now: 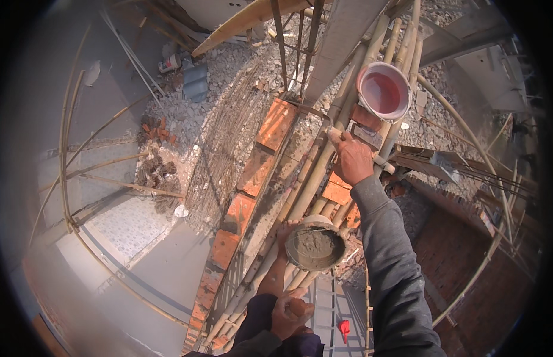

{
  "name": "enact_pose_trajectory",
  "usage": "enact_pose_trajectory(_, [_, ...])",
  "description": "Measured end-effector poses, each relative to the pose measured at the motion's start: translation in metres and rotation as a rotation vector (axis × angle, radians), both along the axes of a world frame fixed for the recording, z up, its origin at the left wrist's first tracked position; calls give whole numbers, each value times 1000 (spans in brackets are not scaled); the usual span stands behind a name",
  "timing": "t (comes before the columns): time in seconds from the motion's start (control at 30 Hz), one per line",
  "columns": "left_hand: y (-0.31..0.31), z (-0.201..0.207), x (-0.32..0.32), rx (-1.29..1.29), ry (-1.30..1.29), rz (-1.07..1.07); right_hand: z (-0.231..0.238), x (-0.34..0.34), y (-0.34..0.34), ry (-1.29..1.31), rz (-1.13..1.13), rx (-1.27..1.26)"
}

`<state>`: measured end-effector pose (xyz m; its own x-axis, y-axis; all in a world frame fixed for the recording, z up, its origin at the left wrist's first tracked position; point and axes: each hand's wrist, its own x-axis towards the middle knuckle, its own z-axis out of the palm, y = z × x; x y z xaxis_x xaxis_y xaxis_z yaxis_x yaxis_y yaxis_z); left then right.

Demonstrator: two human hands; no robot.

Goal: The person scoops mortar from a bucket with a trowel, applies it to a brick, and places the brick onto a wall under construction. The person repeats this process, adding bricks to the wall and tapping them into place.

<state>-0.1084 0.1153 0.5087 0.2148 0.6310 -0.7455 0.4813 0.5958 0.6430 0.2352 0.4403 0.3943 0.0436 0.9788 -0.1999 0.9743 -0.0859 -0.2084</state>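
Observation:
My right hand [355, 159], in a grey sleeve, reaches out over the bamboo scaffold poles [315, 187]. Its fingers are closed round a short pale rod [383, 164], whose end sticks out beside the palm; I cannot tell whether it is a handle or a cross-pole. Just beyond the hand lie dark red bricks [366, 119]. Close to my body, my left hand [285, 320] is curled against a reddish-brown lump [299, 306], too unclear to name. Between the hands stands a round bucket of grey mortar [315, 246], beside my bare foot [284, 231].
A row of orange bricks [239, 211] runs along the wall left of the poles. A pale bucket of reddish liquid [383, 91] stands at the far end. Steel bars [298, 50] rise beyond the wall. Rubble [220, 77] covers the ground far below; bamboo poles [461, 119] slant at the right.

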Motion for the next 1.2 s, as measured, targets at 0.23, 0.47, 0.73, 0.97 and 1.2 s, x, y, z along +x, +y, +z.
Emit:
enact_pose_trajectory(0.23, [12,4,10,-22,-35,33,-23,-35,-11,11,-137,20])
enact_pose_trajectory(0.47, [4,0,19,12,-13,43,-23,-36,-12,39,-168,32])
enact_pose_trajectory(0.73, [-26,-8,15,60,41,-75,-26,-39,-31,39,-155,89])
enact_pose_trajectory(0.97, [-57,-18,11,16,-12,-29,-5,-28,-46,54,-178,160])
enact_pose_trajectory(1.2, [-60,-35,1,-166,26,84,45,-30,-298,531,-569,-32])
